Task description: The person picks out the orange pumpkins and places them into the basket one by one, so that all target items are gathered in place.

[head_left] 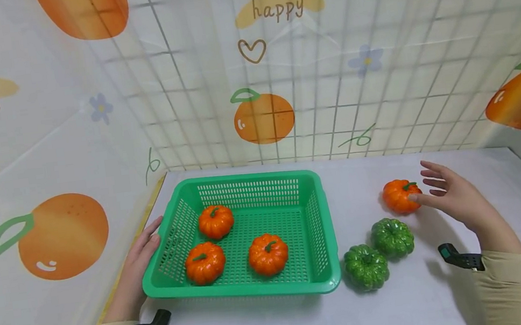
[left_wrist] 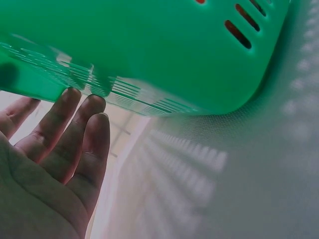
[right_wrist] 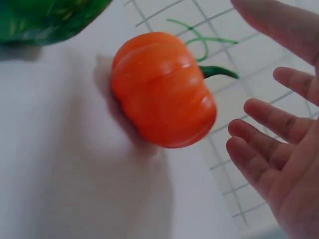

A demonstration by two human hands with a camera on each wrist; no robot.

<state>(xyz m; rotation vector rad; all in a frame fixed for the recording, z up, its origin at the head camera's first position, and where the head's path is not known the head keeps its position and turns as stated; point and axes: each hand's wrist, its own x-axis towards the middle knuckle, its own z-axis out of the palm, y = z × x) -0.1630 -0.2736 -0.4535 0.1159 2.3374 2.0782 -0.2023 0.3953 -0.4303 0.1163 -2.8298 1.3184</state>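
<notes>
A green plastic basket (head_left: 242,293) stands on the table with three small orange pumpkins inside, one of them a pumpkin (head_left: 268,254) right of the middle. My left hand (head_left: 138,261) rests against the basket's left side; in the left wrist view its straight fingers (left_wrist: 92,144) meet the slotted wall. To the right of the basket, an orange pumpkin (head_left: 398,197) with a green stem lies on the table. Beside it is my right hand (head_left: 457,200), fingers spread and holding nothing. The right wrist view shows a gap between these fingers and the pumpkin (right_wrist: 162,92).
Two green pumpkins (head_left: 367,267) sit close together between the basket and the lone orange one. A white printed sheet (head_left: 202,83) with a grid pattern hangs behind the table (head_left: 309,324), and another printed sheet (head_left: 47,172) stands along the left.
</notes>
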